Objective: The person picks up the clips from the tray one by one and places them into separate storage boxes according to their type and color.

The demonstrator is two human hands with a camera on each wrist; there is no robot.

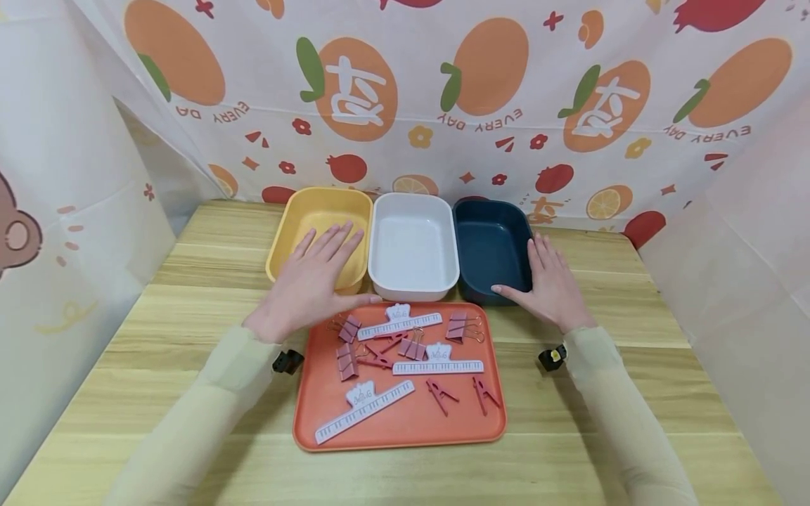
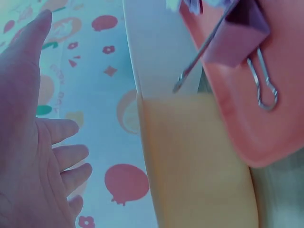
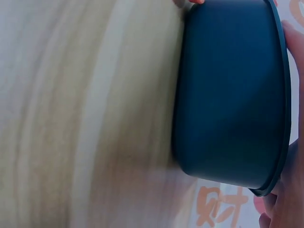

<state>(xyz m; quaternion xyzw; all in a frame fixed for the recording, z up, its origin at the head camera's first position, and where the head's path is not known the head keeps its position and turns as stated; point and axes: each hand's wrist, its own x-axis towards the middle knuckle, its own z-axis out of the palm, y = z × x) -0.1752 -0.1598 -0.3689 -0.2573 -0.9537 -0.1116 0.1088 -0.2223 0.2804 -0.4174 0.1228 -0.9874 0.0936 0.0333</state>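
Note:
My left hand [image 1: 310, 281] hovers over the yellow bin [image 1: 278, 242], fingers straight and thumb out to the right; in the left wrist view its palm shows with nothing held. At the far right bin, which is dark blue [image 1: 490, 295], my right hand [image 1: 553, 295] lies along the right side, fingers extended and thumb across the front corner of its rim. Between these two bins stands the white bin [image 1: 414, 287]. An orange tray [image 1: 411, 429] in front carries pink binder clips [image 1: 346, 362], three white piano-key clips [image 1: 365, 411] and several red pegs [image 1: 441, 397].
The wooden table [image 1: 607, 422] extends to both sides of the tray. Behind the bins hangs a fruit-print curtain [image 1: 411, 84], with pale cloth at left and right. A small black device [image 1: 288, 361] sits at the left wrist, another black device [image 1: 553, 357] at the right.

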